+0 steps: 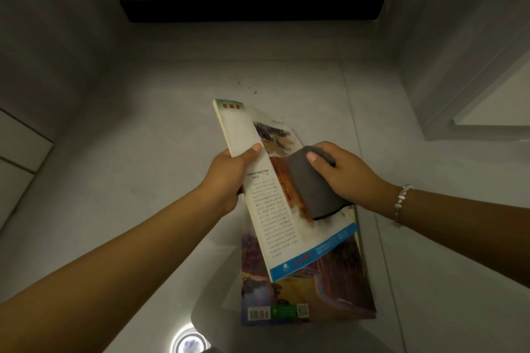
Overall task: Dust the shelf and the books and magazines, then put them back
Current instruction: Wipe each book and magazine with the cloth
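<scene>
Grey walls close in on a pale, smooth surface [172, 129] seen from above; whether it is the shelf itself, a bench or the floor is hard to say, as the wide lens bends everything and the light is dim. The left hand [232, 178] grips a magazine [275, 198] by its long left edge, thumb on the cover and fingers curled out of sight beneath, holding it tilted above the surface. The right hand [341, 172] is closed around a grey cloth [312, 183], thumb on top, pressing it against the right side of the cover. Under the raised magazine a second magazine [309, 292] lies flat on the surface with its barcode toward the camera, and page edges at its right side suggest more stacked beneath, though how many cannot be told. The step in hand looks like dusting the covers one by one. The next move probably calls for drawing the cloth down the cover toward the blue band while the left hand keeps the thin, floppy magazine steady, then turning it over. A few dark specks [246, 87] beyond the magazine suggest the surface still needs wiping. A dark slot [252, 10] at the back hides whatever lies within, a bright ring [189, 341] at the bottom edge is cut off, and the cover print is too blurred to read.
</scene>
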